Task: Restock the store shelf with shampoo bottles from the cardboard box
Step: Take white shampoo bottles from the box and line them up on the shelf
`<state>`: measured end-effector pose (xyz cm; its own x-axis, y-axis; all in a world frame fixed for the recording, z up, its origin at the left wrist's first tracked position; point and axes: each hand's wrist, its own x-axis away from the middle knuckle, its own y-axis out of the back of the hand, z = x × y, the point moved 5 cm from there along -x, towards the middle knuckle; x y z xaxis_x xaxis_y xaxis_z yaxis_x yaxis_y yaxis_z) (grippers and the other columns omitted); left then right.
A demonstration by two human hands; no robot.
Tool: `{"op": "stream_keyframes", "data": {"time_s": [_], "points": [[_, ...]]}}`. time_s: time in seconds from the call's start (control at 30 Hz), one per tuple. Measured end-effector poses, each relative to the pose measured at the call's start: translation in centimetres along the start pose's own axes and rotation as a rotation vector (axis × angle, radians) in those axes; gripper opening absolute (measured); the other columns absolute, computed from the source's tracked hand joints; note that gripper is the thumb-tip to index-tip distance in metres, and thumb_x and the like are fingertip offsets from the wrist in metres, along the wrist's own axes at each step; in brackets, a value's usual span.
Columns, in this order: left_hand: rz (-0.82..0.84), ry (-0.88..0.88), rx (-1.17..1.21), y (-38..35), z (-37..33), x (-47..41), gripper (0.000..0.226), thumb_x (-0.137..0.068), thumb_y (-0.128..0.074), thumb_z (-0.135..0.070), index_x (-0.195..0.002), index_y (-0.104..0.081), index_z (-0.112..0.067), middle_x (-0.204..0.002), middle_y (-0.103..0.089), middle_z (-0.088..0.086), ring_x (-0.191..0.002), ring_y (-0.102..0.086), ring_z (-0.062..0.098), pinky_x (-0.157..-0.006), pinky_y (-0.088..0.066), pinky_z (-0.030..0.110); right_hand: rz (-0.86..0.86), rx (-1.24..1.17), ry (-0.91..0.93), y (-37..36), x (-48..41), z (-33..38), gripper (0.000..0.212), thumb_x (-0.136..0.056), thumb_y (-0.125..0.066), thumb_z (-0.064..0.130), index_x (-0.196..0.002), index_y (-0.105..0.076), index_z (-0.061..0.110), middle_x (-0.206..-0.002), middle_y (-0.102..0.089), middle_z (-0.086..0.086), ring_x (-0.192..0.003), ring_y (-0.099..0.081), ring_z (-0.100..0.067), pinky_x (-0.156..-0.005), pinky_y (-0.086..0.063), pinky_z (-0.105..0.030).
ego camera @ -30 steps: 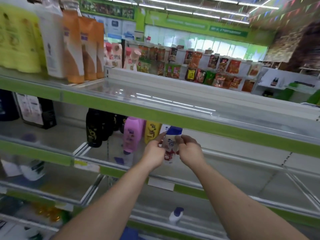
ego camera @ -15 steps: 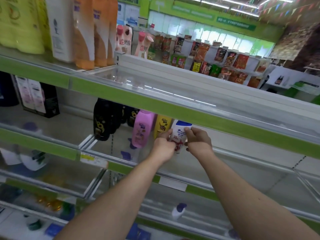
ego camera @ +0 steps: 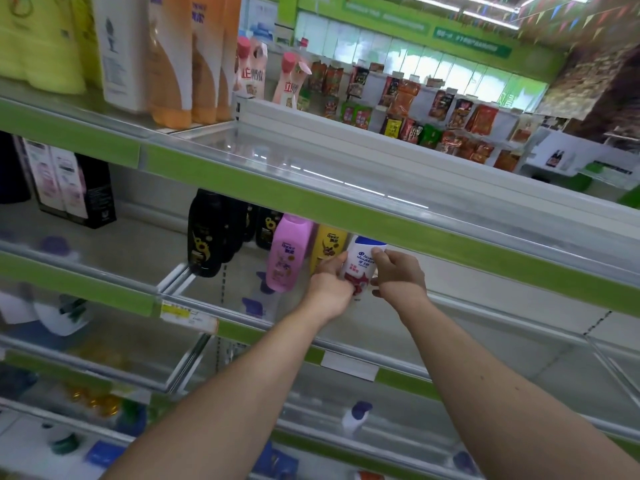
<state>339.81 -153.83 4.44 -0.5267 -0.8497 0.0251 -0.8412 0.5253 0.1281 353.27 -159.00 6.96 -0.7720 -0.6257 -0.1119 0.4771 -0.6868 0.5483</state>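
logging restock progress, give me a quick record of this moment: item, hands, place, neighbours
item: white shampoo bottle, blue cap, upright
left hand: grips its lower left side
right hand: pinches its right side
place: middle shelf, beside yellow bottle
neighbours: pink bottle, black bottles further left
set down: cannot tell, base hidden

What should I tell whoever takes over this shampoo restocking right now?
Hands: left hand and right hand both grip the white blue-capped bottle, upright, just right of the yellow bottle at the middle shelf.
Already standing there: pink bottle, yellow bottle.
Left: set this one down and release; the cardboard box is out of view, so remaining stock is unknown.
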Motion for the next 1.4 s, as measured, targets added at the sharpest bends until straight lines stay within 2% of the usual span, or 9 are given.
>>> {"op": "stream_keyframes", "data": {"time_s": [0.1,0.2,0.3,0.5,0.67,0.83,0.97,1.27,1.4], "points": [[0.003,-0.012,-0.011,0.1,0.2,-0.3,0.061,-0.095,-0.046,0.001,-0.149,-0.039,-0.027,-0.151,-0.037,-0.003,-0.106,-0.044,0.003,-0.051,-0.038,0.001,0.002,-0.016,-0.013,0.0,0.4,0.4,0.036,-0.092,-0.053,0.048,-0.064,-0.061,0.026,-0.088,-0.072,-0.009,-0.086,-0.069,-0.034,-0.076,-0.060,-0.054],[0.012,-0.029,-0.016,0.0,0.3,-0.5,0.064,-0.093,-0.046,0.003,-0.149,-0.039,-0.028,-0.152,-0.037,-0.002,-0.118,-0.047,0.010,-0.071,-0.041,0.008,0.016,-0.025,-0.039,-0.1,0.2,0.3,0.037,-0.093,-0.052,0.047,-0.063,-0.062,0.026,-0.089,-0.073,-0.009,-0.084,-0.070,-0.034,-0.074,-0.061,-0.053],[0.024,-0.035,-0.022,-0.3,0.4,-0.7,0.065,-0.092,-0.048,0.003,-0.149,-0.039,-0.028,-0.150,-0.041,0.002,-0.118,-0.048,0.013,-0.071,-0.042,0.012,0.036,-0.006,-0.023,-0.3,-0.5,-0.1,0.036,-0.085,-0.051,0.052,-0.063,-0.065,0.027,-0.086,-0.073,-0.005,-0.085,-0.070,-0.033,-0.081,-0.058,-0.055],[-0.007,-0.021,-0.041,-0.8,0.8,-1.1,0.068,-0.092,-0.049,0.003,-0.151,-0.035,-0.028,-0.154,-0.034,0.000,-0.131,-0.044,0.019,-0.088,-0.039,0.017,0.100,0.037,-0.022,-0.4,-0.5,0.5,0.051,-0.070,-0.047,0.055,-0.087,-0.070,0.013,-0.087,-0.074,-0.007,-0.087,-0.070,-0.033,-0.085,-0.057,-0.052],[-0.025,-0.014,-0.039,-0.9,0.9,-1.2,0.066,-0.093,-0.049,0.001,-0.151,-0.035,-0.028,-0.155,-0.035,0.000,-0.131,-0.046,0.020,-0.091,-0.039,0.020,0.135,0.081,-0.016,-0.2,0.1,0.6,0.034,-0.086,-0.054,0.041,-0.098,-0.072,0.014,-0.095,-0.074,-0.008,-0.094,-0.068,-0.033,-0.082,-0.055,-0.047],[-0.069,-0.040,-0.002,-0.9,0.8,0.4,0.062,-0.090,-0.057,-0.004,-0.147,-0.043,-0.025,-0.146,-0.045,0.000,-0.121,-0.052,0.018,-0.093,-0.048,0.027,0.168,-0.050,-0.097,1.1,1.7,-1.4,0.080,-0.067,-0.060,0.073,-0.128,-0.063,0.020,-0.126,-0.067,0.000,-0.113,-0.064,-0.027,-0.098,-0.049,-0.045],[-0.106,-0.114,0.030,-2.0,0.5,4.0,0.044,-0.089,-0.062,-0.007,-0.130,-0.059,-0.022,-0.125,-0.062,0.000,-0.107,-0.060,0.012,-0.089,-0.048,0.022,0.131,-0.199,-0.081,4.2,5.0,-2.9,0.032,-0.093,-0.060,0.050,-0.105,-0.066,0.020,-0.106,-0.070,-0.002,-0.101,-0.068,-0.028,-0.097,-0.052,-0.049],[-0.077,-0.041,0.179,-10.2,7.8,15.3,0.017,-0.089,-0.065,-0.002,-0.101,-0.068,-0.013,-0.082,-0.067,-0.001,-0.066,-0.061,-0.004,-0.069,-0.046,0.014,0.075,-0.298,-0.176,13.5,14.9,-16.1,0.019,-0.096,-0.063,0.024,-0.088,-0.071,0.010,-0.089,-0.073,-0.010,-0.076,-0.069,-0.024,-0.066,-0.048,-0.032],[-0.083,0.141,0.071,-16.1,13.8,19.9,0.013,-0.087,-0.066,-0.002,-0.093,-0.068,-0.013,-0.076,-0.066,0.001,-0.068,-0.062,0.008,-0.073,-0.048,0.024,0.166,-0.191,-0.239,15.5,18.9,-24.9,0.024,-0.096,-0.064,0.025,-0.078,-0.070,0.009,-0.082,-0.072,-0.016,-0.063,-0.067,-0.019,-0.052,-0.044,-0.021]]}}
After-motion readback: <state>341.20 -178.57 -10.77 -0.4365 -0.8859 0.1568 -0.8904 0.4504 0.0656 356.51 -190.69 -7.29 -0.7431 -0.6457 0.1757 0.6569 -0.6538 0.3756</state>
